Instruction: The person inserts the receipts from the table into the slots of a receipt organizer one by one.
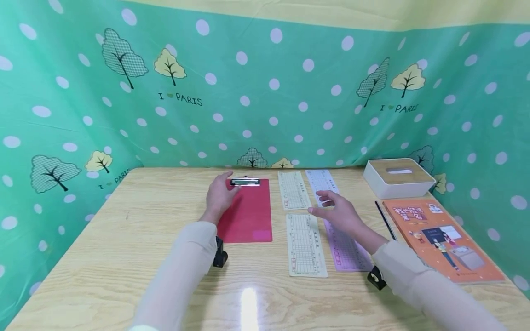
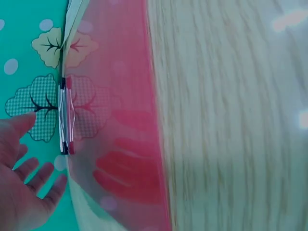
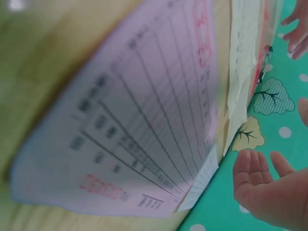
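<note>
A red clipboard with a metal clip lies on the table; my left hand is over its upper left corner, fingers relaxed and apart. The left wrist view shows that hand beside the clip, holding nothing. My right hand hovers with loosely bent fingers over two slips, a bluish one and a purple one. Two pale slips lie between clipboard and hand. In the right wrist view the hand is empty near the purple slip.
At the right lie an orange book and a dark pencil-like stick. A white tissue box with a wooden top stands at the back right. A green patterned curtain hangs behind the wooden table.
</note>
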A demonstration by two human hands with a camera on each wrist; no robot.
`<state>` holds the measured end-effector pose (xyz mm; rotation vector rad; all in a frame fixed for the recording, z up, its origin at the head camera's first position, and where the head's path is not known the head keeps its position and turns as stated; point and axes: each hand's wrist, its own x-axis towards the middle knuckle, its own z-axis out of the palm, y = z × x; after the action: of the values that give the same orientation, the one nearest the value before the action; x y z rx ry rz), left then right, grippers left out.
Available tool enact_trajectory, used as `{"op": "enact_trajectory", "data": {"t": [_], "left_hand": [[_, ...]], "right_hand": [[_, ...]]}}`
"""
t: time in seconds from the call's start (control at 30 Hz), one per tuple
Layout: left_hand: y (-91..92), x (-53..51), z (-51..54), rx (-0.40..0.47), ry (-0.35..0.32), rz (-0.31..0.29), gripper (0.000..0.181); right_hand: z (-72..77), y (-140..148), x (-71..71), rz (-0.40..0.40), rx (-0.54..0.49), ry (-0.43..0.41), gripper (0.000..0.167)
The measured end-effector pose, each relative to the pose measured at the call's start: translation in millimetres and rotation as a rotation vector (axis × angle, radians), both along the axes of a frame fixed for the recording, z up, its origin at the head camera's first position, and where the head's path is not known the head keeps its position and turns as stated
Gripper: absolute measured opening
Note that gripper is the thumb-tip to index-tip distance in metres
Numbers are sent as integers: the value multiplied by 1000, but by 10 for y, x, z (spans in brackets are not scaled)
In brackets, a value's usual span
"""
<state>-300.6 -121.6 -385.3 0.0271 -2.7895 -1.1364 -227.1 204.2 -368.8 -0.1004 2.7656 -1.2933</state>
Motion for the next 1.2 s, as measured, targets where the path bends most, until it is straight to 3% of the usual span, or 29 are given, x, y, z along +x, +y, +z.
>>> {"op": "enact_trajectory", "data": {"t": [0.17,0.6,0.8,1.2], "left_hand": [[38,-50,-58,5,5,-7,58],[78,-136,-80,-52,-82,-23,58],[88,-156,-100,-94,-72,-22,58],[110,-156,-65,-116,-159,-47,67]], "right_hand": [[-53,10,61,23,-23,-25,71],[-70,-55,184,49,20,-55,64],[-66,-72,215,48,58,-57,65],[-141,-70,175,88,209,-40,73]]}}
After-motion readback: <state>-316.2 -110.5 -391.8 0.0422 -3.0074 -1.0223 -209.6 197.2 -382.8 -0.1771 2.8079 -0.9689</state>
